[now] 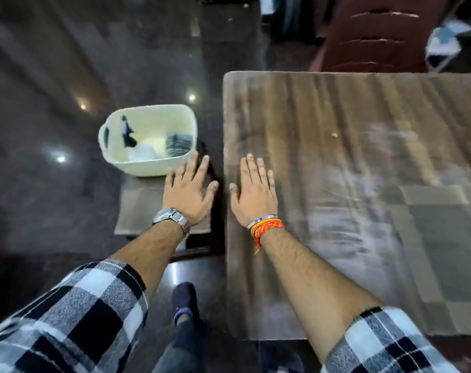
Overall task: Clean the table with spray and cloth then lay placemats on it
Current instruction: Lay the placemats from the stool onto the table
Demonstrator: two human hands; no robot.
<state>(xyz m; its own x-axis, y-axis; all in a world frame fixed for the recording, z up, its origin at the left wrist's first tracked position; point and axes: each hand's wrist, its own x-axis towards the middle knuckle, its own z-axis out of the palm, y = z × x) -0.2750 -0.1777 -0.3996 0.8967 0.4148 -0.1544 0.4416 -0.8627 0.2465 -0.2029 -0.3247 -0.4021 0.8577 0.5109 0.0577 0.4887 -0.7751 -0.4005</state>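
A brown wooden table (350, 162) fills the right side, streaked and dusty, with a small crumb (334, 135) on it. My right hand (253, 193) is spread flat over its left edge and holds nothing. My left hand (188, 192) is open with fingers apart, hovering left of the table above a low stool (137, 208). A cream basket (148, 141) stands on the far end of that stool, just beyond my left fingertips. Inside it I see a dark spray bottle (127, 130), a white cloth (144, 153) and dark folded fabric (179, 145).
A dark red chair (377, 33) stands behind the table's far edge. The floor (54, 103) is dark and glossy. My foot in a dark shoe (184, 300) is on the floor between stool and table.
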